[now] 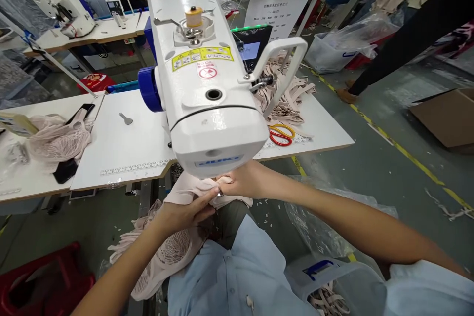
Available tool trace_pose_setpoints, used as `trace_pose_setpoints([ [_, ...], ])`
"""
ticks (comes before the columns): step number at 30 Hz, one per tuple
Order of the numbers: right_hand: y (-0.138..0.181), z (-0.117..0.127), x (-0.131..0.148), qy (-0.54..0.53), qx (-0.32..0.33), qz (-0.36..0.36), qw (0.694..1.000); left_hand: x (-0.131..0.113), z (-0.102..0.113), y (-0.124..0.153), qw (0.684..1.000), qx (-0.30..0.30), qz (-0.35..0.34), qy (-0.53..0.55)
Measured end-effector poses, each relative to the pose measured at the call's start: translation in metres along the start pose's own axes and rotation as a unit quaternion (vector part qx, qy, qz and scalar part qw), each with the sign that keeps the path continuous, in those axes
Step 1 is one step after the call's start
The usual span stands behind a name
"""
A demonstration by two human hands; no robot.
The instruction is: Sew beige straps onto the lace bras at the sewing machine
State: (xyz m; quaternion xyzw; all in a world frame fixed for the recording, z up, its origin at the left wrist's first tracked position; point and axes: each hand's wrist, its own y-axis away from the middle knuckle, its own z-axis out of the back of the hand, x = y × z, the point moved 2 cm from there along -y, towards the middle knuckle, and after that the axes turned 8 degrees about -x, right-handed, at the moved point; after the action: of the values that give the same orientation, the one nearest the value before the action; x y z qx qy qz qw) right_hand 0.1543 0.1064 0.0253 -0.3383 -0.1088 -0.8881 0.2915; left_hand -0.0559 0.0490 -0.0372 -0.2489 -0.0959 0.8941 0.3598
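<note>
A white sewing machine (207, 74) with a blue handwheel stands on the white table (122, 148) and hides the needle area. Just below its head, both hands hold a pale pink fabric piece (188, 188). My left hand (185, 213) pinches the cloth from the near side, fingers closed. My right hand (242, 181) grips the cloth at the machine's front edge, fingers curled; a small metal object shows at its fingertips. More pink lace fabric (166, 252) hangs down over my lap.
Pink straps (285, 94) are piled behind the machine, with yellow and red scissors (280, 134) beside them. A pink lace bundle (55, 138) lies on the left. A red bin (40, 281), a plastic tub of straps (326, 286), another person's dark leg (407, 29) and a cardboard box (448, 116) surround the table.
</note>
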Motion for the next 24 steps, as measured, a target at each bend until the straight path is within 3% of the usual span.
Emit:
trace_pose_setpoints([
  [5,0.009,-0.003,-0.006,-0.011,-0.052,0.001,0.999,-0.001,0.000,0.003,0.999,0.029,-0.008,-0.024],
  [10,0.033,-0.019,-0.016,0.021,-0.228,0.042,0.972,-0.023,0.003,0.005,0.997,0.015,0.081,-0.010],
  [12,0.038,-0.026,-0.020,0.020,-0.264,0.062,0.962,-0.031,0.003,0.003,0.994,0.015,0.106,-0.018],
  [24,0.029,-0.022,-0.024,-0.009,-0.245,0.078,0.966,-0.045,0.005,-0.009,0.990,-0.047,0.109,-0.077],
])
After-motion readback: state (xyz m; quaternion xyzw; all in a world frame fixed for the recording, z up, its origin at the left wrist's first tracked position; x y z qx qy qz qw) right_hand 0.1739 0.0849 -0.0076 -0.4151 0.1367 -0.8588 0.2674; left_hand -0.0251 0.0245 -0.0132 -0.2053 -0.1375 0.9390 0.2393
